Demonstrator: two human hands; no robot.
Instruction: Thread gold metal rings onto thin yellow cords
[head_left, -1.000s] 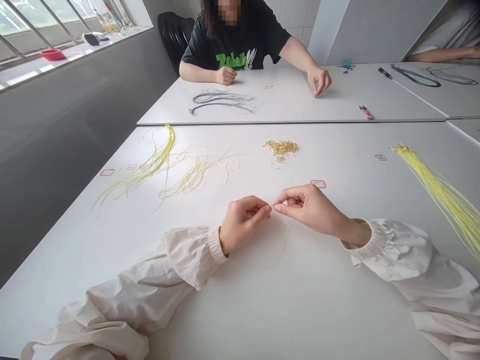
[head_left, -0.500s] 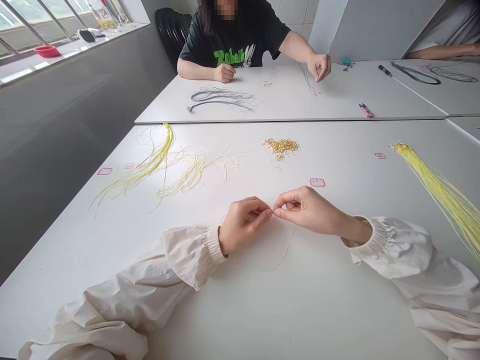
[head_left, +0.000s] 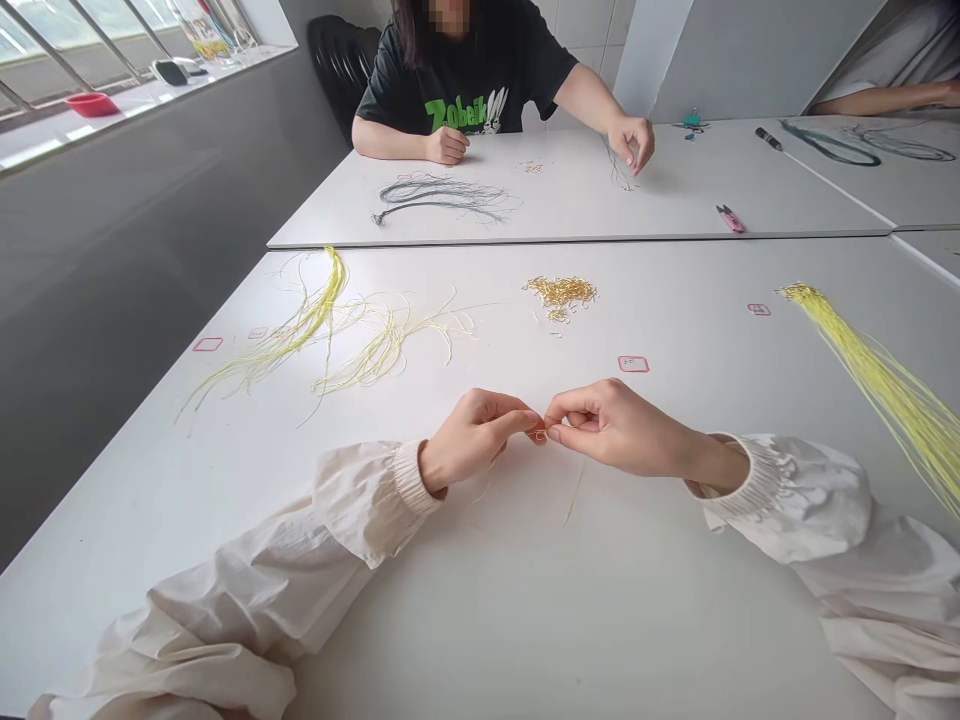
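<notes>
White tabletop (head_left: 487, 620); nearside of gold hooks (head_left: 562, 291), left hand (head_left: 480, 436) and right hand (head_left: 616, 428) pinch yellow thread (head_left: 574, 496); one tail points away from hooks.

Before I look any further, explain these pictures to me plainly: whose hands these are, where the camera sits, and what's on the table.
There is no machine here. One camera, worn on a person's head, takes every picture, looking forward and down at that person's own bare hands. The left hand and right hand meet at the fingertips, seemingly pinching a thin yellow thread; a tiny loop shows there, too small to make out fully. On the white table, beyond the hands, lies a pile of small gold-coloured pieces. Loose yellow strands lie to the left, and a long yellow bundle to the right. Across from them sits another person, with dark threads in front.
</notes>
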